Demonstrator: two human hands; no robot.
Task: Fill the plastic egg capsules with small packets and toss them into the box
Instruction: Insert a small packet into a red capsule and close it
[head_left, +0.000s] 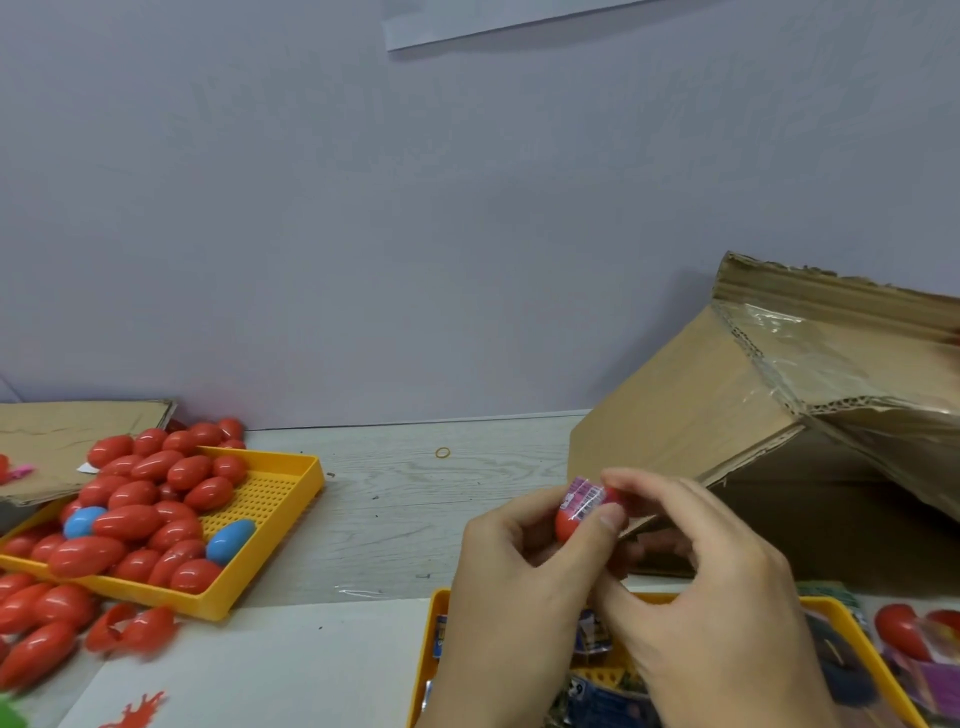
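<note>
Head view has both of my hands meeting at about five o'clock, low and right of centre. My left hand (511, 540) is curled round a red egg capsule (571, 522), cupping its lower half, while my right hand (711, 587) pinches a pink packet (584, 496) with thumb and forefinger, right at the capsule's open mouth. The packet sticks out of the top and is not yet fully inside. I judge the capsule to be light, stiff and smooth, so likely to slip; holding it round its widest part seems safest. The packet looks like soft, crinkly film that should fold under a fingertip push. The cardboard box (769, 415) lies tipped at three o'clock, its opening facing me, just behind my hands. At nine o'clock a yellow tray (291, 499) holds a heap of red capsules, too many and too overlapped to count surely, plus two blue capsules (231, 540). More red ones lie loose at eight o'clock. A second yellow tray (878, 670) at six o'clock, under my hands, holds more packets; I cannot count them. One rubber band (442, 452) lies at the table's middle.
</note>
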